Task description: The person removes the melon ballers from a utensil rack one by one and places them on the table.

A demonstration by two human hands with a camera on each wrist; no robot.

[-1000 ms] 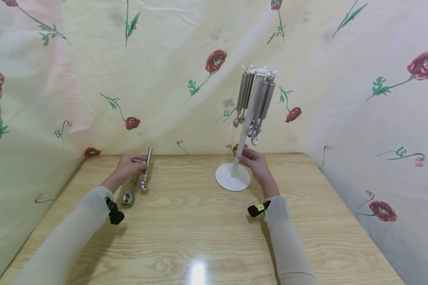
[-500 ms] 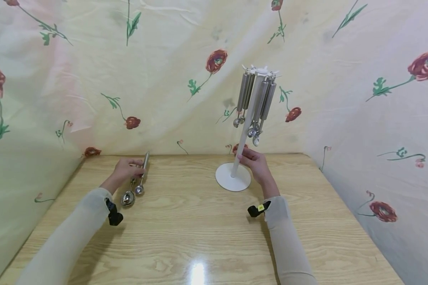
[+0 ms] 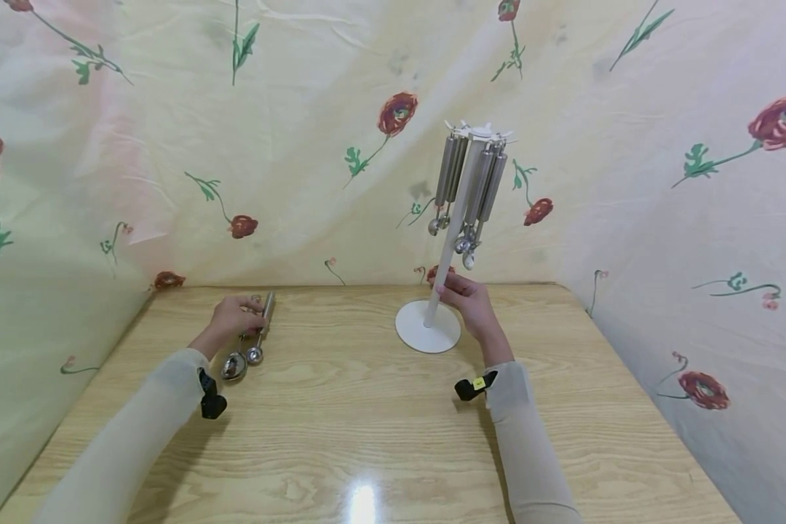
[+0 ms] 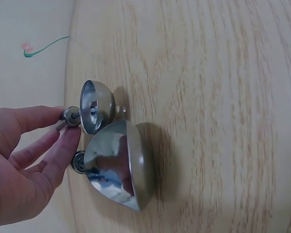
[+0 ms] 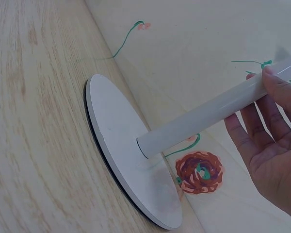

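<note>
At the back left of the table, my left hand (image 3: 233, 318) pinches the tubular steel handle of a small measuring spoon (image 3: 255, 355) between thumb and finger. Its round bowl (image 4: 98, 108) lies low at the tabletop beside a larger measuring spoon (image 3: 233, 367). In the left wrist view the larger bowl (image 4: 121, 165) sits right against the smaller one; its handle is mostly hidden by my fingers. My right hand (image 3: 469, 298) holds the white pole (image 5: 208, 110) of a stand just above its round base (image 3: 419, 336). Several steel utensils (image 3: 477, 185) hang from the stand's hooked top.
The wood-grain table (image 3: 340, 422) runs back to a flower-printed cloth (image 3: 301, 145) that hangs behind and at both sides. The stand leans slightly right in the head view, its base flat on the table near the back edge.
My left hand has lowered the small measuring spoon and brought it leftward, closer beside the larger one. The right hand and the stand have stayed in place.
</note>
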